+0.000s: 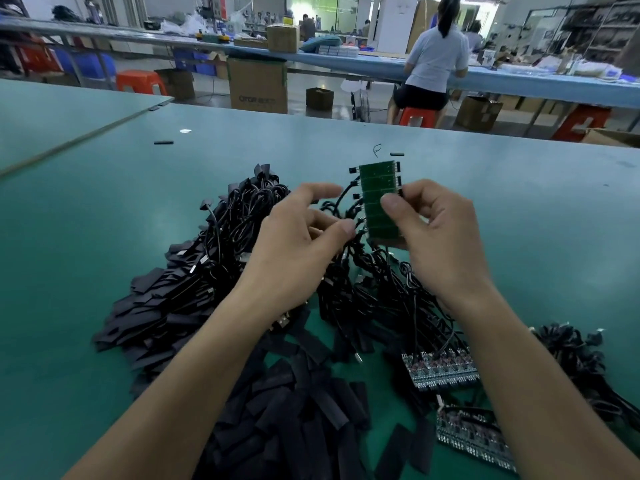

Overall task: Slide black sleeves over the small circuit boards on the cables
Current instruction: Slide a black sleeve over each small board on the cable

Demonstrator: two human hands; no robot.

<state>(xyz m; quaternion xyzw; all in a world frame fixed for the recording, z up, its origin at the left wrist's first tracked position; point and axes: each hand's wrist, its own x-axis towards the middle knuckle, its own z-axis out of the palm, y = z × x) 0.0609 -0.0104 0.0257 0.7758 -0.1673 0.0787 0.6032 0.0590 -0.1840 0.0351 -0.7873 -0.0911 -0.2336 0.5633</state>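
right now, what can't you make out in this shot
Head view:
- Whether the left hand pinches a cable: its curled fingers and the tangled black cables hide it.
- Part of the green board panel: covered by the thumb of the right hand.
- Board strips on the table: partly behind the right forearm.
- Black sleeves pile: cut by the bottom edge.

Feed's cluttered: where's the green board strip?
Head view, centre: the right hand pinches the green board strip above the black cable heap, left hand just left of it.
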